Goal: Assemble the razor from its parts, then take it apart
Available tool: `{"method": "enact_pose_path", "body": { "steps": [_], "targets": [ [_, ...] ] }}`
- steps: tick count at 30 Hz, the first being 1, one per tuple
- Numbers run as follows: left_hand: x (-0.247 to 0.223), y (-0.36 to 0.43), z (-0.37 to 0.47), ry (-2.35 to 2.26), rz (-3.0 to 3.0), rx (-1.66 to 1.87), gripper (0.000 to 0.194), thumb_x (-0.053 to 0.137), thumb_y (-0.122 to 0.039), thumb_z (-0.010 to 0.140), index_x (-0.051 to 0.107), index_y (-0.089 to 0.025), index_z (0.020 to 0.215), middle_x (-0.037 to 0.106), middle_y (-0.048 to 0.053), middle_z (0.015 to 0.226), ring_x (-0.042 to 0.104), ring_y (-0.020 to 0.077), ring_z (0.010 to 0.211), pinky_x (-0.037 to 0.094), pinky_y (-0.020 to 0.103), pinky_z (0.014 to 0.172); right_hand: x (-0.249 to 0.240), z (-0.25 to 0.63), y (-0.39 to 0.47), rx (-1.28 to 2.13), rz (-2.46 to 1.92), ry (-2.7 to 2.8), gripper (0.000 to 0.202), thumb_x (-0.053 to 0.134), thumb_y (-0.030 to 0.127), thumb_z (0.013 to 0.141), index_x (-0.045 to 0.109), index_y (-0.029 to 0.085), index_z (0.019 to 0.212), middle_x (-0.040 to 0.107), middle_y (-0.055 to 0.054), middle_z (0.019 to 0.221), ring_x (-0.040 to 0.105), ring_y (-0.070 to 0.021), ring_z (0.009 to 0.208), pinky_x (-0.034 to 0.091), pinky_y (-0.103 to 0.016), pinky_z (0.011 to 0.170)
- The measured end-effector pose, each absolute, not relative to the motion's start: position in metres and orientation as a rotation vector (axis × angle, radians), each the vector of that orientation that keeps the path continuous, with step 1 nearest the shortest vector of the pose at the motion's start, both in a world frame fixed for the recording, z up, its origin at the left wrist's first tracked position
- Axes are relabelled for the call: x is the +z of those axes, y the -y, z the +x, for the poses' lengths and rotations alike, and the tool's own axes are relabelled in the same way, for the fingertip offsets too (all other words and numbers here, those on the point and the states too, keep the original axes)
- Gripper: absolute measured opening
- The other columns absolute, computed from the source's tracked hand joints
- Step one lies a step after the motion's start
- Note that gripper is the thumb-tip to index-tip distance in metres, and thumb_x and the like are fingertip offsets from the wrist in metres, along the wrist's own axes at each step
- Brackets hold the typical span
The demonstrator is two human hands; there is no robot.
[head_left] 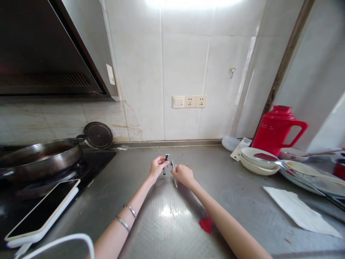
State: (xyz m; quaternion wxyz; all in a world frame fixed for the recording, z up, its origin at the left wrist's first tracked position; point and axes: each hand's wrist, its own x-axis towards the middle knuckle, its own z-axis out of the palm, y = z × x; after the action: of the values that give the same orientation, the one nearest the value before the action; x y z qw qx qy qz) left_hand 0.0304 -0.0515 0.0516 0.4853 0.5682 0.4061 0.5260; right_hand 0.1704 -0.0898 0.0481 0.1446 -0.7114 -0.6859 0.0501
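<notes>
Near the middle of the steel counter (151,223), my left hand (157,167) pinches a small dark tool with a pale, T-shaped top (166,157), held roughly upright. My right hand (183,175) is just to the right, its fingers closed on a thin, curved, pale strip (173,165). One end of the strip rises above the fingers and the other reaches down below them. A narrow gap separates the two hands. What exactly the tool and the strip are is too small to tell.
A pan (40,158) sits on the stove at left, with a phone (43,210) and white cable (72,236) nearer. At right are a red thermos (273,131), stacked bowls (256,168), a ladle and white paper (299,210). Something red (206,223) lies by my right forearm.
</notes>
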Motion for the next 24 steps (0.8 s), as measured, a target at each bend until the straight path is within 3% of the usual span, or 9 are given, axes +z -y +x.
{"method": "enact_pose_path", "body": {
  "steps": [5,10,14,18,24],
  "targets": [
    [0.053,0.052,0.03,-0.945,1.39,1.279,0.025,0.07,-0.025,0.056,0.055,-0.015,0.073,0.065,0.001,0.065,0.061,0.0136,0.056,0.043,0.022,0.051,0.042,0.162,0.087,0.132,-2.073,2.042,0.034,0.045,0.036,0.076,0.067,0.015,0.092,0.067,-0.017,0.09,0.064,-0.0268,0.084,0.046,-0.034,0.068],
    [0.053,0.053,0.03,-0.944,1.419,1.274,0.025,0.07,-0.026,0.058,0.054,-0.015,0.073,0.066,0.003,0.068,0.062,0.0148,0.059,0.043,0.022,0.051,0.043,0.173,0.087,0.162,-1.985,2.066,0.025,0.047,0.029,0.075,0.068,0.016,0.076,0.069,-0.013,0.081,0.064,-0.0235,0.076,0.044,-0.027,0.062],
    [0.054,0.053,0.03,-0.947,1.443,1.251,0.025,0.069,-0.028,0.06,0.053,-0.015,0.074,0.068,0.004,0.07,0.063,0.016,0.06,0.043,0.022,0.051,0.051,0.201,0.084,0.259,-1.8,1.968,0.032,0.042,0.034,0.08,0.065,0.017,0.065,0.067,-0.008,0.066,0.062,-0.0167,0.062,0.041,-0.022,0.056],
    [0.054,0.054,0.032,-0.914,1.504,1.244,0.023,0.068,-0.026,0.061,0.051,-0.016,0.072,0.069,0.005,0.074,0.065,0.0175,0.066,0.046,0.025,0.058,0.059,0.238,0.085,0.319,-1.503,1.825,0.033,0.04,0.037,0.083,0.065,0.017,0.078,0.067,-0.004,0.065,0.059,-0.0133,0.054,0.042,-0.021,0.055],
    [0.053,0.058,0.033,-0.891,1.621,1.289,0.017,0.065,-0.023,0.065,0.05,-0.017,0.071,0.07,0.006,0.083,0.065,0.0183,0.078,0.047,0.027,0.071,0.079,0.264,0.101,0.007,-1.167,1.724,0.03,0.045,0.036,0.084,0.068,0.02,0.096,0.068,-0.007,0.084,0.061,-0.017,0.075,0.043,-0.026,0.07]
  ]
}}
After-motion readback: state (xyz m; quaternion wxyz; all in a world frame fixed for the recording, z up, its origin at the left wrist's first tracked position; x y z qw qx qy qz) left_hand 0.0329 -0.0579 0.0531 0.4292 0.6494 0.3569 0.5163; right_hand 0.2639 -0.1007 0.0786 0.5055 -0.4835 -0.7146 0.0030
